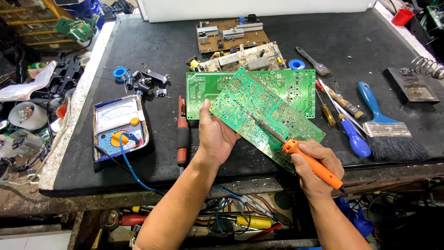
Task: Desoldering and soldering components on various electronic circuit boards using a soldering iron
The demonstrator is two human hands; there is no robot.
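My left hand (216, 134) holds a green circuit board (259, 109) from below, solder side up and tilted, over the front of the black bench mat (138, 46). My right hand (314, 169) grips an orange-handled soldering iron (307, 162). Its metal tip rests on the middle of the held board. A second green circuit board (296, 85) lies flat on the mat just behind the held one.
An analogue multimeter (121, 127) with blue and black leads sits at the left, and a red-and-black tool (183, 134) lies beside my left wrist. Brushes (384, 125), screwdrivers (354, 136), a soldering stand (411, 83) are at right. Two brown boards (231, 37) lie behind.
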